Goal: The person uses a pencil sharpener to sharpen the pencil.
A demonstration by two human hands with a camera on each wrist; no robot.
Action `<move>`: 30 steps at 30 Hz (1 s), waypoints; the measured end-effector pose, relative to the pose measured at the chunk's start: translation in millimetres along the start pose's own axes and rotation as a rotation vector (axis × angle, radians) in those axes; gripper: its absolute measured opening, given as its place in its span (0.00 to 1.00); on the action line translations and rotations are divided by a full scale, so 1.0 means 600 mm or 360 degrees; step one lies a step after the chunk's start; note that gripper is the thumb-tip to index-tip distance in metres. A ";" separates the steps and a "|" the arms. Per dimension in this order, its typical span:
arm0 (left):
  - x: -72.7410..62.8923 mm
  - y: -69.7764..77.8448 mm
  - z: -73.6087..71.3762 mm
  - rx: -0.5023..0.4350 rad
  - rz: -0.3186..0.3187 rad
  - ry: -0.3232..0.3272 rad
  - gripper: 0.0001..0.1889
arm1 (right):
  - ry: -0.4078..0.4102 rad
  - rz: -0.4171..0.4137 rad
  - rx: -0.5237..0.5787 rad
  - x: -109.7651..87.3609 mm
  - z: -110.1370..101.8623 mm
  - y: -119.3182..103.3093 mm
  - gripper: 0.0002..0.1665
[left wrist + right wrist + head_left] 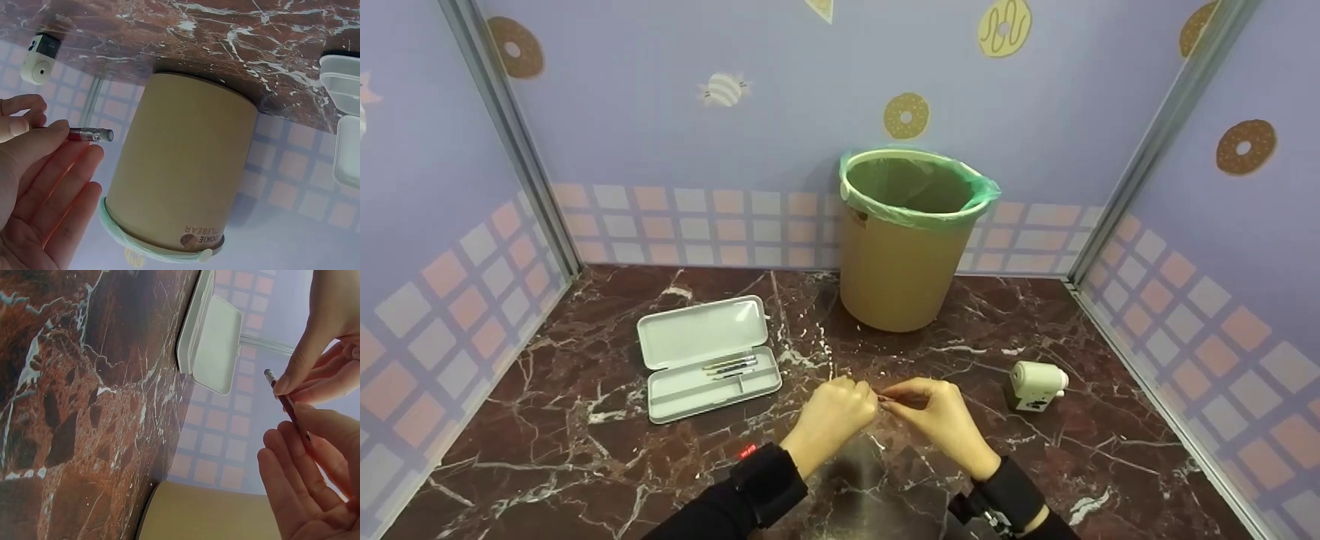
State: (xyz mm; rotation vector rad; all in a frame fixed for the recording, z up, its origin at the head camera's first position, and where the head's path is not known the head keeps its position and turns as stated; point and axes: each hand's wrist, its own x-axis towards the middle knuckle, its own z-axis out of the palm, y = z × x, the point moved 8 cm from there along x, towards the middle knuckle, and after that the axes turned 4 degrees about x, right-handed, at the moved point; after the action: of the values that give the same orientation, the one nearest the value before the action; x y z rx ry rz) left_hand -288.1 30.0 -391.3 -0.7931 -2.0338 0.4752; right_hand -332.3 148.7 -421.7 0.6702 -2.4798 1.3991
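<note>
Both hands meet over the table, holding a short dark red pencil (pixel 288 406) with a metal band and an eraser. My left hand (pixel 838 411) pinches it between thumb and forefinger near the eraser end, which sticks out past the fingertips in the left wrist view. Closer to the dark tip, the thumb and fingers of my right hand (pixel 937 416) pinch the same pencil. On the left lies an opened white pencil case (pixel 701 337) with several pencils (pixel 731 365) in its tray. A cream pencil sharpener (pixel 1035 384) stands to the right of the right hand.
Behind the hands stands a tan bin (pixel 904 270) with a green liner (pixel 986 193) over its rim. Small white bits (pixel 826 349) are scattered on the dark marbled table (pixel 547 450). Beside the left sleeve lies a red tag (pixel 748 451). Patterned panels (pixel 697 150) enclose the back and sides.
</note>
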 end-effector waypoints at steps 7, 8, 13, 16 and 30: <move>-0.004 0.005 0.000 0.0000 0.0018 0.0044 0.04 | 0.0015 -0.0019 -0.0054 -0.001 0.001 0.001 0.05; -0.005 0.004 0.000 -0.0012 0.0014 0.0047 0.04 | 0.0015 -0.0021 -0.0058 -0.002 0.001 0.002 0.05; -0.012 -0.004 0.003 -0.0131 -0.0033 0.0019 0.04 | 0.0007 -0.0012 -0.0051 -0.003 0.002 0.003 0.05; -0.020 -0.012 0.006 -0.0258 -0.0070 -0.0012 0.05 | 0.0005 -0.0007 -0.0033 -0.004 0.001 0.004 0.04; -0.070 -0.067 0.069 -0.1543 -0.0700 -0.0279 0.11 | -0.0107 0.0116 0.0201 -0.012 0.002 0.014 0.05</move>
State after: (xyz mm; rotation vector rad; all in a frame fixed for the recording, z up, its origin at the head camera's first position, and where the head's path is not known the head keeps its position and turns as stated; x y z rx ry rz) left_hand -319.9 -29.2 -415.2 -0.8073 -2.4973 -0.7792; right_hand -330.1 153.4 -431.2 0.6682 -2.5067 1.5961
